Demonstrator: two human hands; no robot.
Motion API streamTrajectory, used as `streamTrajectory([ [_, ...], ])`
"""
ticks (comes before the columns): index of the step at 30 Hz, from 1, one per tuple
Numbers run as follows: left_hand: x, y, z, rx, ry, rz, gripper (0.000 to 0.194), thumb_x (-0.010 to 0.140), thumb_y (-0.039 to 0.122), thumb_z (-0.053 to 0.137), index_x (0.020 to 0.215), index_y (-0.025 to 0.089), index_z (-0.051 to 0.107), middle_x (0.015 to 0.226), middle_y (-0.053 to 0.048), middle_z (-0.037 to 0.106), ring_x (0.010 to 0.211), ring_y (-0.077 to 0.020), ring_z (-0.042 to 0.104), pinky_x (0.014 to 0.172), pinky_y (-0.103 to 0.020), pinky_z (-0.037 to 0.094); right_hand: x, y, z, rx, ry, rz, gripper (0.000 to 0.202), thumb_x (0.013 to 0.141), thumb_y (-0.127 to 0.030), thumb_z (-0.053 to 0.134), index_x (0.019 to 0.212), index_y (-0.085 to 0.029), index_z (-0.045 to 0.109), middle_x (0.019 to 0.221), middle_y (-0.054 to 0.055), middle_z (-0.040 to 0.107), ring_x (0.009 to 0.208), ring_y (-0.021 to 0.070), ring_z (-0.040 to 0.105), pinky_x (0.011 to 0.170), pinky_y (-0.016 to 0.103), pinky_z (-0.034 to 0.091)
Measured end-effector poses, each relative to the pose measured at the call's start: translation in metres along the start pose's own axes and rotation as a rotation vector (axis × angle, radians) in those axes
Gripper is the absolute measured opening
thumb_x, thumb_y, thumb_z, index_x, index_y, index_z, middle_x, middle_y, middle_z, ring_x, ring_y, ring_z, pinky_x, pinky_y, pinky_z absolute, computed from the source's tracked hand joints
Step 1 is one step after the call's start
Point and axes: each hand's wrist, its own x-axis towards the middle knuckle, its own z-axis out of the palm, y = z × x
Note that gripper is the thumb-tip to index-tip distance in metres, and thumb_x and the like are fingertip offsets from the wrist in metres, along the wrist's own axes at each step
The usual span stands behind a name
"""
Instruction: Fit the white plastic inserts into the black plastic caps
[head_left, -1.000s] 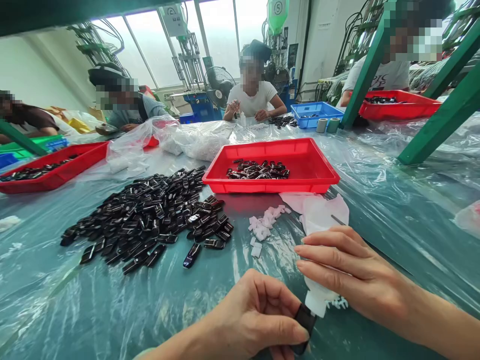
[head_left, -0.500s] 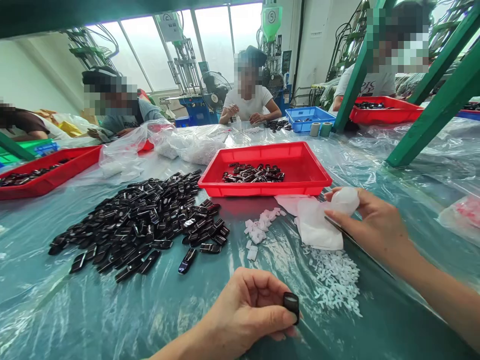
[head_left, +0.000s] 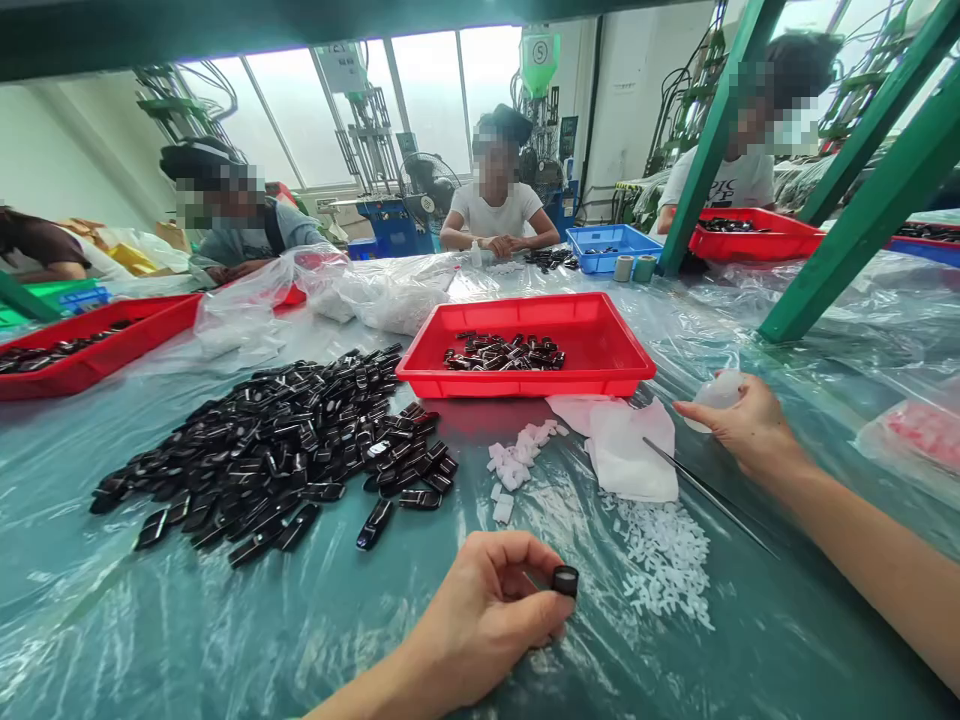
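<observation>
My left hand (head_left: pixel 499 625) is closed, pinching a small black glossy piece (head_left: pixel 565 581) between thumb and fingers, its end turned towards me. My right hand (head_left: pixel 754 425) is around a translucent white squeeze bottle (head_left: pixel 718 398), low at the table, right of a folded white cloth (head_left: pixel 634 450). Metal tweezers (head_left: pixel 705 485) lie with one end on the cloth. Small white slivers (head_left: pixel 667 560) are spread below the cloth, and white square pads (head_left: pixel 517 455) lie left of it. A large heap of black pieces (head_left: pixel 285 450) covers the table's left side.
Behind the pads stands a red tray (head_left: pixel 525 384) with black pieces inside. Another red tray (head_left: pixel 97 365) is at the left. Green posts (head_left: pixel 840 235) rise at the right, near a bag with pink contents (head_left: pixel 926 430). Co-workers sit across the plastic-covered table.
My right hand has moved right and lower with the bottle, off the cloth, uncovering the tweezers. My left hand has turned the black piece so its end faces me.
</observation>
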Motion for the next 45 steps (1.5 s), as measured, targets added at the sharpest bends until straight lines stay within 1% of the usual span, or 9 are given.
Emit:
streamTrajectory([
  [3, 0.000, -0.001, 0.000, 0.033, 0.019, 0.010, 0.022, 0.066, 0.031, 0.066, 0.074, 0.012, 0.058, 0.060, 0.000, 0.055, 0.053, -0.0091, 0.050, 0.050, -0.021, 0.041, -0.002, -0.030, -0.013, -0.057, 0.170, -0.020, 0.041, 0.086, -0.033, 0.052, 0.123, -0.020, 0.044, 0.127, 0.010, 0.045, 0.109, 0.0244, 0.049, 0.088, 0.047, 0.042],
  [5, 0.000, -0.002, 0.000, 0.041, 0.025, 0.018, 0.022, 0.065, 0.030, 0.066, 0.073, 0.012, 0.058, 0.061, 0.001, 0.053, 0.051, -0.0081, 0.046, 0.048, -0.020, 0.041, -0.009, -0.058, -0.019, -0.072, 0.156, -0.130, 0.066, 0.075, -0.039, 0.065, 0.129, -0.016, 0.036, 0.130, 0.017, 0.040, 0.118, 0.0327, 0.039, 0.091, 0.050, 0.039],
  [9, 0.001, -0.005, 0.002, 0.029, 0.043, 0.023, 0.019, 0.062, 0.027, 0.066, 0.072, 0.012, 0.059, 0.061, 0.001, 0.054, 0.050, -0.0074, 0.042, 0.045, -0.020, 0.039, -0.031, -0.106, -0.011, -0.077, -0.217, -0.441, 0.010, 0.081, -0.026, 0.058, 0.088, -0.020, 0.062, 0.093, 0.005, 0.064, 0.091, 0.0209, 0.059, 0.081, 0.036, 0.047],
  [12, 0.002, -0.007, 0.003, 0.025, 0.056, 0.034, 0.019, 0.061, 0.027, 0.067, 0.071, 0.013, 0.060, 0.059, 0.002, 0.054, 0.048, -0.0068, 0.042, 0.046, -0.019, 0.036, -0.043, -0.123, 0.009, -0.190, -0.443, -0.551, 0.008, 0.082, -0.024, 0.058, 0.085, -0.018, 0.063, 0.088, 0.003, 0.064, 0.089, 0.0189, 0.059, 0.080, 0.038, 0.047],
  [22, 0.002, -0.009, 0.002, 0.026, 0.049, 0.034, 0.016, 0.058, 0.021, 0.066, 0.071, 0.012, 0.062, 0.050, 0.004, 0.051, 0.045, -0.0074, 0.043, 0.047, -0.020, 0.033, -0.034, -0.138, 0.057, -0.472, -0.598, -0.466, 0.029, 0.087, -0.031, 0.051, 0.112, -0.016, 0.053, 0.111, 0.007, 0.056, 0.093, 0.0181, 0.058, 0.078, 0.039, 0.049],
  [28, 0.002, -0.010, 0.003, 0.036, 0.061, 0.031, 0.013, 0.059, 0.017, 0.063, 0.072, 0.012, 0.061, 0.051, 0.004, 0.051, 0.047, -0.0076, 0.045, 0.049, -0.020, 0.034, -0.052, -0.141, 0.020, -0.221, -0.625, -0.543, 0.016, 0.088, -0.022, 0.048, 0.084, -0.015, 0.062, 0.081, 0.003, 0.063, 0.083, 0.0174, 0.059, 0.078, 0.038, 0.047],
  [33, 0.002, -0.010, 0.004, 0.027, 0.054, 0.033, 0.012, 0.060, 0.017, 0.062, 0.071, 0.011, 0.062, 0.050, 0.004, 0.050, 0.047, -0.0075, 0.044, 0.049, -0.020, 0.033, -0.086, -0.151, -0.022, 0.153, -0.697, -0.590, 0.012, 0.084, -0.016, 0.050, 0.081, -0.019, 0.062, 0.070, 0.000, 0.064, 0.066, 0.0113, 0.059, 0.057, 0.020, 0.048],
  [37, 0.003, -0.013, 0.004, 0.059, 0.048, 0.069, 0.010, 0.063, 0.018, 0.063, 0.071, 0.011, 0.063, 0.050, 0.004, 0.049, 0.048, -0.0069, 0.043, 0.048, -0.019, 0.032, -0.099, -0.153, -0.028, 0.508, -0.732, -0.538, 0.016, 0.080, -0.008, 0.053, 0.081, -0.019, 0.064, 0.069, 0.002, 0.065, 0.062, 0.0115, 0.059, 0.055, 0.020, 0.048],
  [45, -0.002, -0.010, 0.003, 0.286, 0.091, 0.144, 0.014, 0.065, 0.019, 0.065, 0.076, 0.015, 0.071, 0.064, -0.001, 0.063, 0.060, -0.0103, 0.054, 0.055, -0.017, 0.040, -0.100, -0.149, -0.031, 0.565, -0.631, -0.525, 0.019, 0.076, -0.003, 0.056, 0.083, -0.018, 0.065, 0.068, 0.002, 0.064, 0.058, 0.0114, 0.057, 0.053, 0.021, 0.048],
])
